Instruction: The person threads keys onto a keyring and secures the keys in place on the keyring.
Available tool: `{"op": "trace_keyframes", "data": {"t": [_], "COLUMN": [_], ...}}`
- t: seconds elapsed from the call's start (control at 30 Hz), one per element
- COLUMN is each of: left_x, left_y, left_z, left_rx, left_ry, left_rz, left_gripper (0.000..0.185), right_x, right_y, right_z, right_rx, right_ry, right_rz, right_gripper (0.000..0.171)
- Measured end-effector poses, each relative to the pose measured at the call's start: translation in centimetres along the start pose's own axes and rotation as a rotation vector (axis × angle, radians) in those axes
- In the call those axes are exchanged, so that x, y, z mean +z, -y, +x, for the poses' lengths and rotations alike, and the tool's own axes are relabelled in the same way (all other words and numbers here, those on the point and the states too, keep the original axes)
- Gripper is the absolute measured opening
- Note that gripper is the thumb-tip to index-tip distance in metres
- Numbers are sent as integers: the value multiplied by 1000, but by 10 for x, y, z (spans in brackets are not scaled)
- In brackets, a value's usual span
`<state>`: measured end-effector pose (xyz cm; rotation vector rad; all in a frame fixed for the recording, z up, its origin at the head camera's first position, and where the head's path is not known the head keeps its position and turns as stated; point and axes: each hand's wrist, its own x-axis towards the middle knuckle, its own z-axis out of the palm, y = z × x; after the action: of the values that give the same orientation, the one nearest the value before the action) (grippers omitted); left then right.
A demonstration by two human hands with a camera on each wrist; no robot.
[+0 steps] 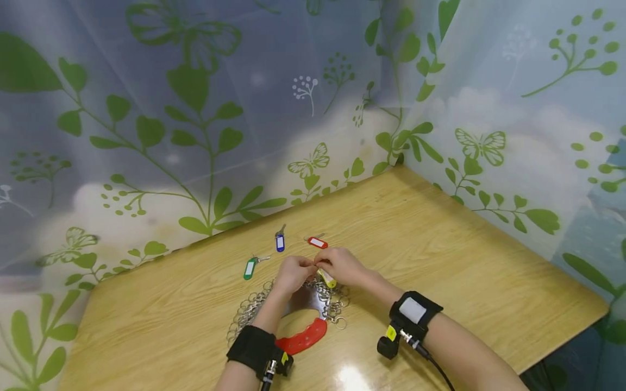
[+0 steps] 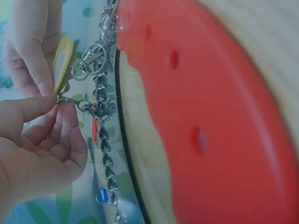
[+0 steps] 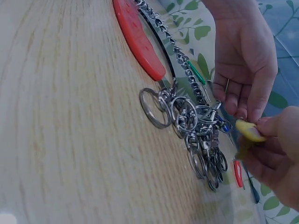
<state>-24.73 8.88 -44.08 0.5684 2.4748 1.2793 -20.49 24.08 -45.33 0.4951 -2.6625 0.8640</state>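
My right hand (image 1: 344,264) pinches a yellow key tag (image 1: 326,278) with a pale label window. Close against it, my left hand (image 1: 293,272) pinches the end of a small metal clasp (image 2: 67,99) between thumb and finger. In the left wrist view the clasp joins a crowded row of metal rings. These rings (image 3: 205,140) line a big round key holder, whose red handle (image 1: 304,338) faces me on the table. The tag's metal end is right at my left fingertips. Any key on the yellow tag is hidden by my fingers.
Beyond my hands on the wooden table (image 1: 171,315) lie keys with a green tag (image 1: 250,268), a blue tag (image 1: 280,242) and a red tag (image 1: 318,242). A leaf-patterned curtain (image 1: 254,136) stands along the back and right edges. A cable (image 1: 435,364) trails from my right wristband.
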Motion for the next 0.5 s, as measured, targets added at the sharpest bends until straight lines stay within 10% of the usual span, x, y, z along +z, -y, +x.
{"op": "trace_keyframes", "data": {"t": [0.1, 0.33, 0.5], "left_x": [0, -1, -4], "left_y": [-2, 1, 6], "left_z": [2, 2, 2], "left_rx": [12, 80, 92], "left_ry": [6, 25, -11], "left_rz": [6, 76, 160], "left_gripper": [15, 15, 16], "right_x": [1, 5, 3], "right_y": [-2, -14, -29], "right_z": [1, 3, 8], "right_rx": [139, 616, 669], "right_ry": [14, 24, -40], "right_rz": [197, 1051, 926], "right_gripper": [9, 20, 22]}}
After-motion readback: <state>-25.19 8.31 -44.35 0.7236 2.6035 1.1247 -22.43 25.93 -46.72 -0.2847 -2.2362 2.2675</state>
